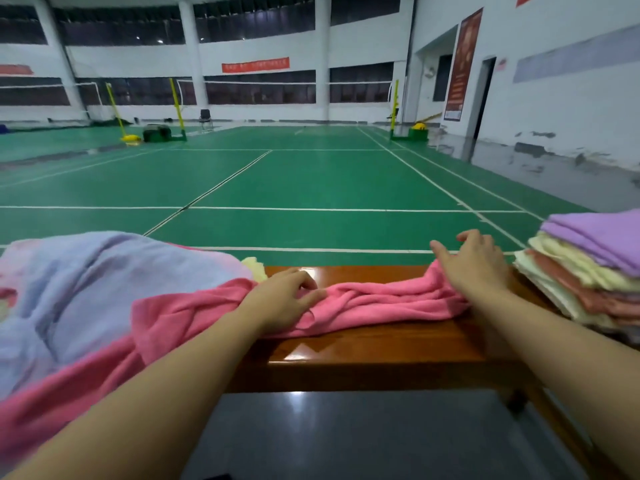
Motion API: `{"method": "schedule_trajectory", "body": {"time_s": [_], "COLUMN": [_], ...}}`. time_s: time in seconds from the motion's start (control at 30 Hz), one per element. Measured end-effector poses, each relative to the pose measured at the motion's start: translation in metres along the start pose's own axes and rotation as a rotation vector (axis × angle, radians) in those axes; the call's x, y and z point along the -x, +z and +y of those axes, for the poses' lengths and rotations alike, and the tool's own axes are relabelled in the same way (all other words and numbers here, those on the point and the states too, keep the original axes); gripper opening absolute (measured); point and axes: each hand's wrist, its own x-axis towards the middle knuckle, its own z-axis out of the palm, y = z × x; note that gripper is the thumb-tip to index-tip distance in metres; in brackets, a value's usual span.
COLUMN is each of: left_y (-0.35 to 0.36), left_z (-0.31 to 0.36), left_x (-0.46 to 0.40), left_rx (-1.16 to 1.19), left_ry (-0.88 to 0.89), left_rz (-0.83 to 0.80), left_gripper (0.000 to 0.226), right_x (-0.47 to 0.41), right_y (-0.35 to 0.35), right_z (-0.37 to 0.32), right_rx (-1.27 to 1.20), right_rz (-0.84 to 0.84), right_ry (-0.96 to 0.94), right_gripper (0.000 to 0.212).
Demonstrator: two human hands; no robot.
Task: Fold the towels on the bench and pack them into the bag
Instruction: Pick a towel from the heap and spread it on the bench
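Glossy brown wooden counter (363,348) across the lower middle, at the edge of a green badminton court (311,181) marked with white lines.

Pink towel (374,301) crumpled and stretched lengthwise along the counter, its left end running off under a heap on the left. Left hand (284,299) resting on the towel near its middle, fingers curled into the bunched cloth: grip clenched on the pink towel. Right hand (476,263) laid on the towel's right end, fingers spread and only slightly bent, fingertips lifted past the far counter edge: grip released, pressing rather than pinching, as far as the angle allows.

Left heap: a pale blue-lilac cloth (104,292) with faint pink patches, lying over the pink towel's bulk, and a scrap of pale yellow towel (254,266) peeking out at its far right edge.

Right end of the counter: a stack of folded towels (588,271), purple on top, cream and salmon-pink layers beneath, just beside the right wrist.

Dark grey smooth surface (346,434) below the counter's near edge.

Beyond: yellow net posts (176,98) and nets, a black chair (205,117), a red banner (255,65) on the far wall and a tall reddish poster (462,64) on the right wall, writing on both too blurred to read.
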Motion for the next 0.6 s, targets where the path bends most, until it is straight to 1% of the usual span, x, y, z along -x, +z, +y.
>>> {"method": "schedule_trajectory", "body": {"time_s": [0.03,0.07,0.1,0.17,0.2,0.23,0.27,0.3,0.33,0.37,0.4,0.43,0.47,0.5,0.53,0.6], "left_y": [0.0,0.0,-0.001,-0.002,-0.002,-0.003,-0.004,-0.005,-0.006,-0.007,-0.009,-0.01,-0.012,-0.014,-0.016,-0.019], "left_z": [0.001,0.004,0.005,0.006,0.004,0.003,0.002,0.001,0.0,0.0,-0.001,-0.002,-0.002,-0.001,0.0,0.003], "left_x": [-0.001,-0.001,-0.001,0.001,0.002,0.002,0.002,0.002,0.004,0.007,0.012,0.02,0.029,0.04,0.052,0.074], "left_rx": [0.009,0.017,0.024,0.015,0.008,0.007,0.01,0.022,0.038,0.058,0.078,0.094,0.107,0.114,0.112,0.092], "left_ry": [0.007,0.014,0.017,0.02,0.019,0.018,0.016,0.015,0.02,0.036,0.066,0.106,0.149,0.19,0.226,0.283], "left_rz": [0.012,0.019,0.026,0.037,0.04,0.046,0.058,0.083,0.12,0.166,0.211,0.249,0.279,0.31,0.344,0.412], "left_gripper": [0.037,0.035,0.033,0.033,0.033,0.033,0.032,0.031,0.029,0.027,0.024,0.022,0.021,0.019,0.019,0.02], "right_x": [0.006,0.011,0.018,0.035,0.045,0.055,0.065,0.073,0.08,0.083,0.084,0.084,0.085,0.084,0.085,0.087], "right_y": [0.005,0.011,0.018,0.033,0.038,0.044,0.05,0.057,0.062,0.066,0.068,0.069,0.068,0.069,0.069,0.07], "right_z": [-0.01,-0.02,-0.033,-0.06,-0.072,-0.082,-0.089,-0.093,-0.094,-0.093,-0.092,-0.092,-0.094,-0.097,-0.099,-0.103], "right_rx": [0.005,-0.025,-0.092,-0.216,-0.239,-0.257,-0.261,-0.24,-0.186,-0.115,-0.053,-0.026,-0.023,-0.027,-0.027,-0.04], "right_rz": [0.028,0.003,-0.055,-0.251,-0.363,-0.456,-0.532,-0.565,-0.562,-0.523,-0.476,-0.432,-0.394,-0.368,-0.358,-0.367], "right_ry": [-0.064,-0.134,-0.221,-0.379,-0.451,-0.514,-0.549,-0.568,-0.587,-0.614,-0.629,-0.633,-0.639,-0.651,-0.657,-0.608], "right_gripper": [0.058,0.055,0.05,0.043,0.042,0.047,0.056,0.068,0.076,0.077,0.072,0.061,0.051,0.045,0.044,0.045]}}
